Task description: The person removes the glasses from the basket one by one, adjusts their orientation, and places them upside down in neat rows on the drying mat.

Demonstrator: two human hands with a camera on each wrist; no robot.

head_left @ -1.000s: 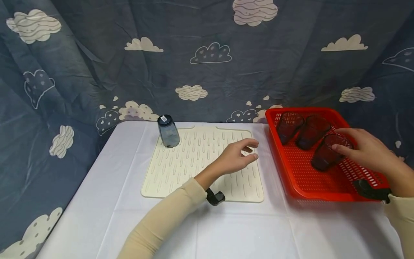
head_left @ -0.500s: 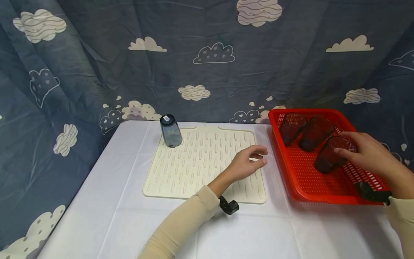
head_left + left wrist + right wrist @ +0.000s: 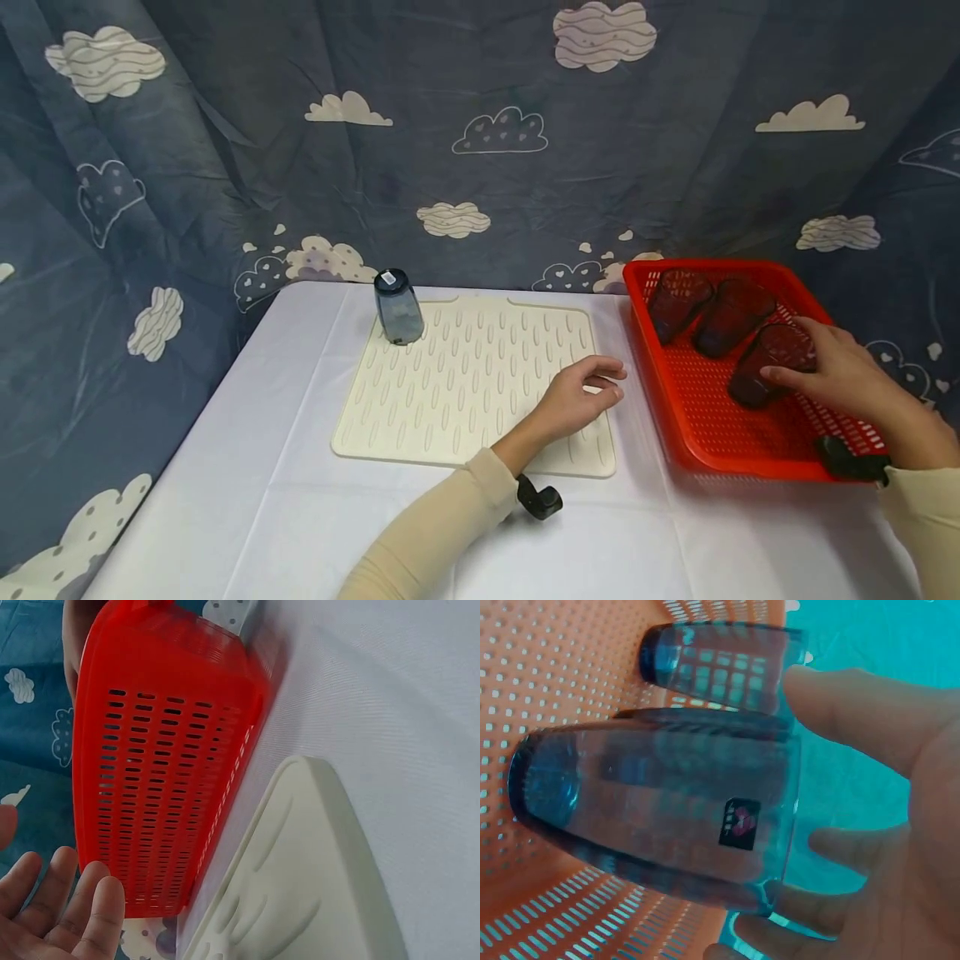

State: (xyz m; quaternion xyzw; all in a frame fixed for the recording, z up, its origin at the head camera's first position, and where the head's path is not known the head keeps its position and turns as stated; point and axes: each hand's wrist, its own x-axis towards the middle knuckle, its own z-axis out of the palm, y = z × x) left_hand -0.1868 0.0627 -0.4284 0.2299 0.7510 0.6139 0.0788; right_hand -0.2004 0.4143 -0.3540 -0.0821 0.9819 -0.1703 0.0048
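Compared with one second ago, we see that our left hand [image 3: 583,392] has moved a little toward the near right corner of the cream mat [image 3: 465,375], and our right hand [image 3: 840,371] has come lower onto the nearest glass [image 3: 768,362] in the red basket [image 3: 697,433]. The left hand rests over the mat with fingers loosely curled and its grip holds nothing. The right arm reaches from the right side, and the right hand lies against the open end of the nearest glass; the thumb and fingers are spread wide around the rim, and we cannot tell if they already press it. This glass lies on its side in the basket, beside two other dark glasses [image 3: 705,304], which also lie on their sides. One more glass [image 3: 397,308] stands upside down on the far left corner of the mat. The right wrist view shows what the head view does not: a small sticker [image 3: 739,823] on the glass. The left wrist view shows the basket wall [image 3: 165,765] just beside the mat edge on the white counter [image 3: 300,500].
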